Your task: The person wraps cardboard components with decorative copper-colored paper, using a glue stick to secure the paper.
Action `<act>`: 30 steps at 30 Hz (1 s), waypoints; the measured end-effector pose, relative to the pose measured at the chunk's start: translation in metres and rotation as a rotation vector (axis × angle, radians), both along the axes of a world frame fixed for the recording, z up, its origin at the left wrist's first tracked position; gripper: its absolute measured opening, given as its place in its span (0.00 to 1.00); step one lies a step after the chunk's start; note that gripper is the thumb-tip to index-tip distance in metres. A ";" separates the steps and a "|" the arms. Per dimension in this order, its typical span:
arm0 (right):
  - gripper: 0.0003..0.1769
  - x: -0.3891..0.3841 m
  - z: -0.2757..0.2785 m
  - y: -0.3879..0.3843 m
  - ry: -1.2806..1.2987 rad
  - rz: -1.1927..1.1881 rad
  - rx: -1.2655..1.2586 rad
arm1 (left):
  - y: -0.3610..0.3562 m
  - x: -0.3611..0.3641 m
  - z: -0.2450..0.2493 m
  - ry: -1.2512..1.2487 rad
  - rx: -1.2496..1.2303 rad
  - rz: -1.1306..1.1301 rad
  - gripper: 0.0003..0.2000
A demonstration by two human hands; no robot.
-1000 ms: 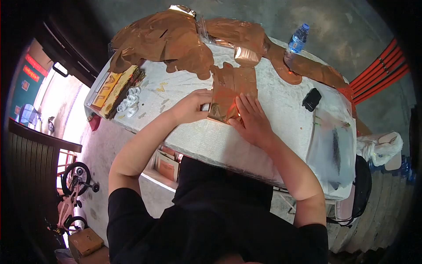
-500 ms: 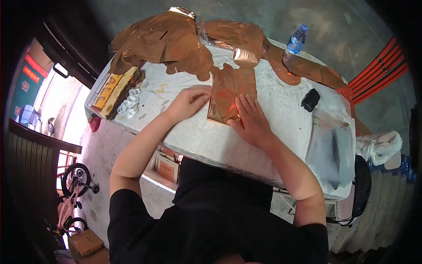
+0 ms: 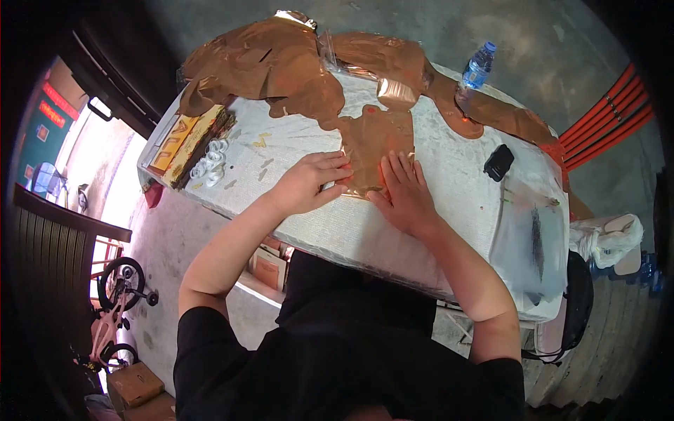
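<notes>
A shiny copper-coloured rectangular sheet or packet (image 3: 379, 137) lies flat on the white covered table (image 3: 316, 228). My left hand (image 3: 310, 184) rests at its left edge, the fingers stretched over the lower left corner. On the lower right part of the sheet lies my right hand (image 3: 406, 193), palm down with its fingers extended and the thumb near the bottom edge. Beyond the sheet, larger crumpled copper-coloured pieces (image 3: 246, 67) spread along the table's far side. A small shiny folded piece (image 3: 397, 93) sits just past the sheet's top edge.
A water bottle (image 3: 478, 65) stands at the far right, and a black object (image 3: 498, 163) lies nearer. Clear plastic sleeves (image 3: 526, 245) cover the right end. Yellow boxes (image 3: 184, 144) and white rings (image 3: 209, 165) lie on the left.
My left hand has moved right and spread its fingers onto the sheet's lower left corner. The right hand stays almost in place. The view has shifted slightly.
</notes>
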State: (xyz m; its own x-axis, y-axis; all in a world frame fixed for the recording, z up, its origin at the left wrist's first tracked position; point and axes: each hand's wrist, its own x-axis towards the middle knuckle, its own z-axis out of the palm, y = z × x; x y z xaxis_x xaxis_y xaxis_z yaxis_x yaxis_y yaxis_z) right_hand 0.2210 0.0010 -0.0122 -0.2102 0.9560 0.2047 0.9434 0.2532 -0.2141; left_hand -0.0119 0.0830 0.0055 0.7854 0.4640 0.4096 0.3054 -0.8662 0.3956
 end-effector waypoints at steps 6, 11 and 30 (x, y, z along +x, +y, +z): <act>0.41 -0.003 0.001 -0.002 -0.026 -0.038 -0.022 | 0.000 0.002 0.000 -0.030 -0.011 0.031 0.14; 0.42 -0.004 0.004 -0.003 -0.021 -0.074 -0.043 | 0.002 0.009 0.006 -0.020 -0.034 0.148 0.11; 0.17 0.065 0.021 0.002 0.425 -0.036 0.042 | -0.004 0.051 -0.006 0.264 -0.061 0.053 0.25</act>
